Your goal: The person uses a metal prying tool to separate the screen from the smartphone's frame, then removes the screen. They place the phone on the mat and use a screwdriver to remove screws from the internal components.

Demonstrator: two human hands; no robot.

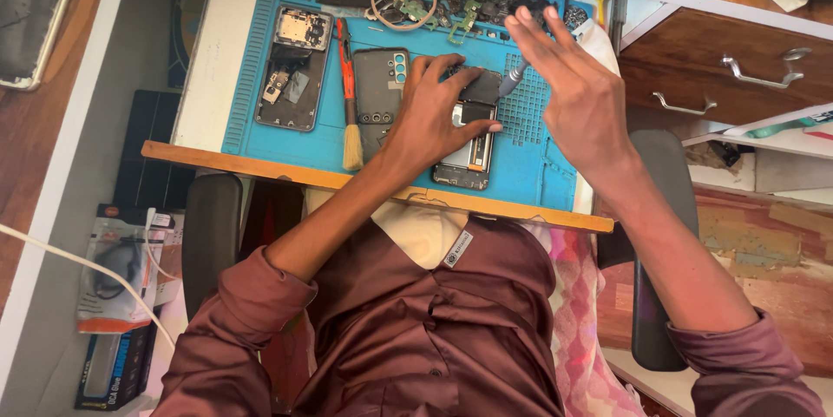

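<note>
left hand [434,113] presses flat on the opened phone [468,135] mid-mat, fingers spread, pinning it; right hand [577,96] pinches a screwdriver [514,78] at the phone's top edge, other fingers fanned out; looks like screw work inside the phone, calling for a steady, upright tip; brush [350,96] and back cover [380,87] crowd the left; bare blue mat [538,165] lies to the right.

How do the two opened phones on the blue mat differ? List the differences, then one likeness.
The left phone lies untouched; the phone under the left hand is pinned down. The left one lies fully in view; the other is half covered. Both rest on the blue mat.
</note>
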